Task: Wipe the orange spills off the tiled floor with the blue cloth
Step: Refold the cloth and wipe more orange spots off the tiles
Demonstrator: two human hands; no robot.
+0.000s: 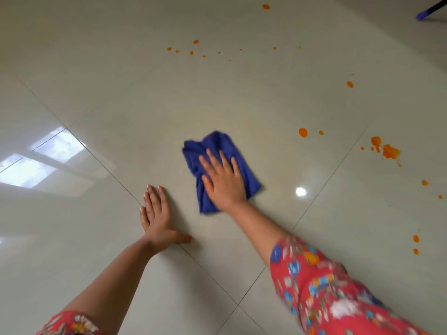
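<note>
Right hand (223, 182), fingers straight, presses blue cloth (219, 151) flat on tiled floor (242, 105). Left hand (157, 216) flat on floor, fingers spread. Orange spills (389, 151) lie well right of cloth.

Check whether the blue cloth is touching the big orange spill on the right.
Apart. The head view shows the blue cloth under the right hand, with bare tile between it and the big orange spill.

the tiled floor (242, 97) is lying bare around the blue cloth (217, 142), leaving open paths right toward the big orange blotch (390, 152) and ahead toward the small orange drops (196, 41). the left hand (156, 218) is pressing flat near the cloth's left, taking up that side. a blue-tipped object (423, 15) is lying far off, upper right.
</note>
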